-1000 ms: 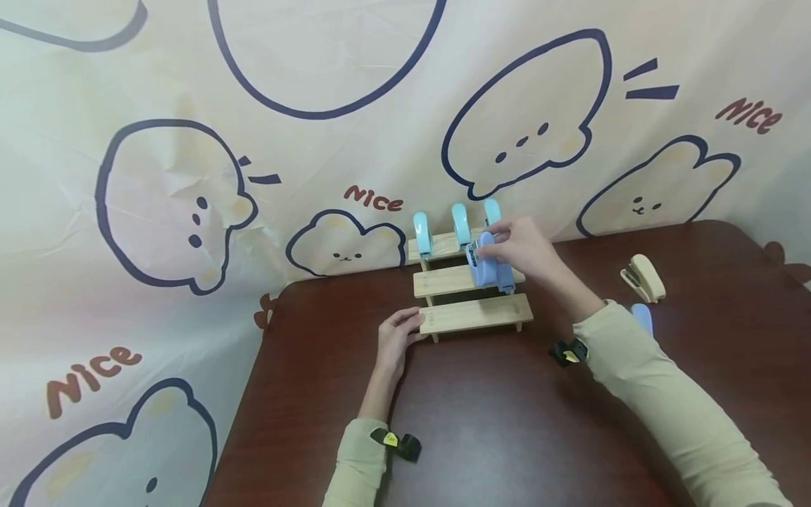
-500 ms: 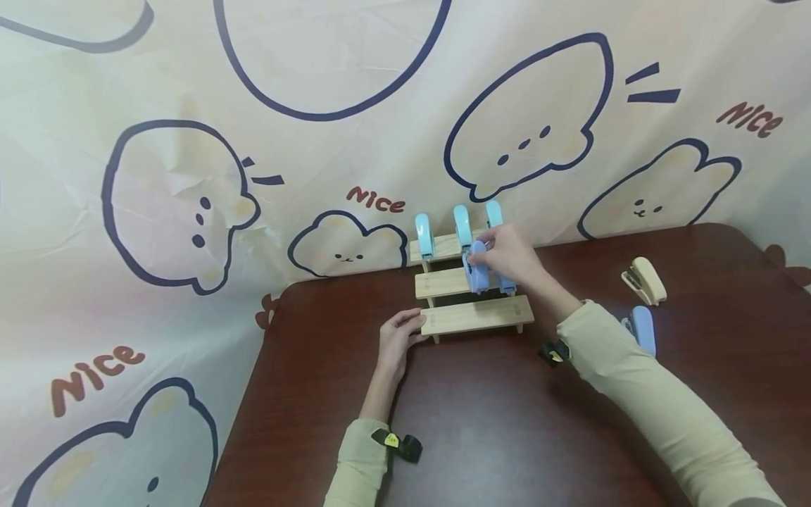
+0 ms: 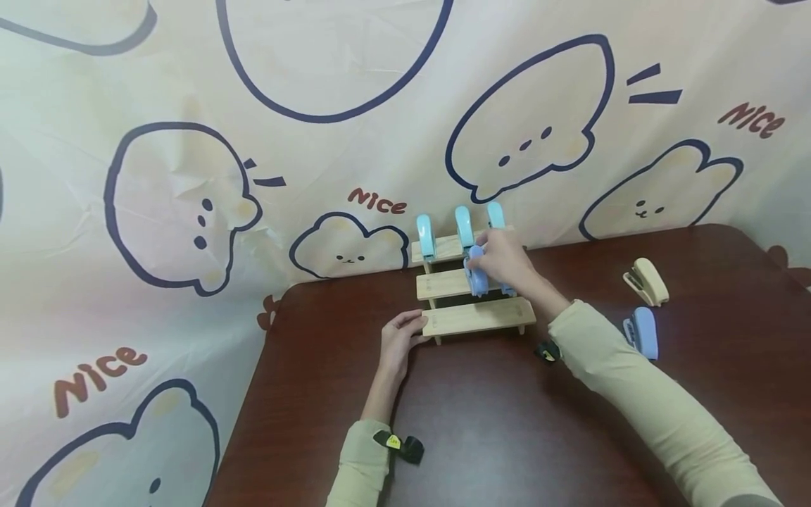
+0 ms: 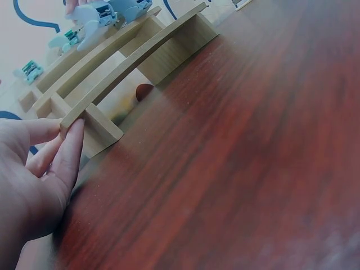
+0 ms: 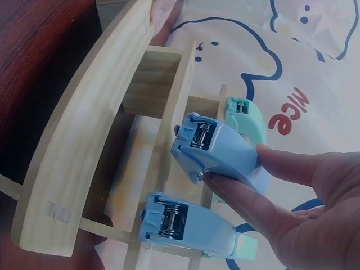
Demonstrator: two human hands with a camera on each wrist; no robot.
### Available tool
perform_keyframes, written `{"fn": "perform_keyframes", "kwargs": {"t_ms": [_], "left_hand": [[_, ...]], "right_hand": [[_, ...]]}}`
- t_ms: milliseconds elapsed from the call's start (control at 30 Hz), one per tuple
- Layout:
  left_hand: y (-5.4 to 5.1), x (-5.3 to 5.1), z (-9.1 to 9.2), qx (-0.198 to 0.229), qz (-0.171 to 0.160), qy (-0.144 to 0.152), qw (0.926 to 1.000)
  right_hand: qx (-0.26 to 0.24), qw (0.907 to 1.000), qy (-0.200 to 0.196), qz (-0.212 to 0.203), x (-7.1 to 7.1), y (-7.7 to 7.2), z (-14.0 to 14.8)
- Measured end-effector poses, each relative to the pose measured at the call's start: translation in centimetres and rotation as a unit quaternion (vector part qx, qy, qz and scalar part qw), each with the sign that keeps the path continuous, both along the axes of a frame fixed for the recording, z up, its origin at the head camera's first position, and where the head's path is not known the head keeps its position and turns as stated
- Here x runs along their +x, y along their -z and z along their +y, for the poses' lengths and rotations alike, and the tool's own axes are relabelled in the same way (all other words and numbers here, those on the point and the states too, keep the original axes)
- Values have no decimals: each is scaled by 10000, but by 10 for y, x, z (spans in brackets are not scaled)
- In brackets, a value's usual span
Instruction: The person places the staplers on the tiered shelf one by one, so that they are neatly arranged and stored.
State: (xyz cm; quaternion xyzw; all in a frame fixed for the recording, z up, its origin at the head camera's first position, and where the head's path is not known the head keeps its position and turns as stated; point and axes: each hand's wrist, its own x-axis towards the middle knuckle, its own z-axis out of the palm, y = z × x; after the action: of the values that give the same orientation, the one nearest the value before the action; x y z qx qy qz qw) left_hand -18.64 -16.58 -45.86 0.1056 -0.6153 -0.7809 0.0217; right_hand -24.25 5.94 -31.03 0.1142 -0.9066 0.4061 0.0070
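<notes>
A light wooden three-tier rack (image 3: 478, 316) stands on the table. My left hand (image 3: 397, 345) pinches the left end of its lowest shelf, thumb and fingers at the board's corner in the left wrist view. Between thumb and fingers of my right hand (image 3: 512, 262) is a blue stapler (image 5: 228, 149), held at the middle shelf (image 3: 441, 284); whether it touches the board I cannot tell. Beside it another blue stapler (image 5: 194, 228) sits on the same shelf, mostly hidden by the hand in the head view. Turquoise staplers (image 3: 426, 236) line the top shelf.
To the right on the brown table (image 3: 481, 422) lie a cream stapler (image 3: 649, 283) and one more blue stapler (image 3: 644, 334), close to the right sleeve. A cloth (image 3: 342, 162) printed with cartoon bears hangs behind the table.
My right hand has shifted slightly left and down with the blue stapler. The blue stapler on the table has come out from behind the sleeve. My left hand keeps its hold on the rack.
</notes>
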Motion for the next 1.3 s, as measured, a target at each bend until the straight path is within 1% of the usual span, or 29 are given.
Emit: {"fn": "perform_keyframes", "kwargs": {"t_ms": [267, 433, 533, 667, 800, 967, 1067, 1200, 1300], "left_hand": [[3, 0, 0, 15, 20, 12, 10000], [3, 0, 0, -14, -18, -6, 10000], [3, 0, 1, -31, -44, -9, 10000], [3, 0, 1, -12, -28, 2, 10000], [2, 0, 1, -6, 26, 14, 10000], [2, -1, 0, 12, 12, 12, 10000], [2, -1, 1, 8, 10, 18, 10000], [0, 0, 2, -24, 37, 24, 10000], [-1, 1, 2, -27, 64, 17, 10000]], "right_hand": [[-143, 9998, 147, 26, -3, 9, -2], [-55, 9995, 296, 45, -4, 13, -4], [39, 9991, 394, 136, -4, 16, -5], [-15, 9984, 488, 277, -3, 19, -7], [-133, 9981, 525, 307, -1, 20, -10], [-35, 9979, 530, 372, 1, 21, -13], [-96, 9974, 512, 491, 5, 19, -10], [-376, 9946, 448, 855, 13, 16, 2], [-488, 9903, 420, 1234, 18, 15, 15]]}}
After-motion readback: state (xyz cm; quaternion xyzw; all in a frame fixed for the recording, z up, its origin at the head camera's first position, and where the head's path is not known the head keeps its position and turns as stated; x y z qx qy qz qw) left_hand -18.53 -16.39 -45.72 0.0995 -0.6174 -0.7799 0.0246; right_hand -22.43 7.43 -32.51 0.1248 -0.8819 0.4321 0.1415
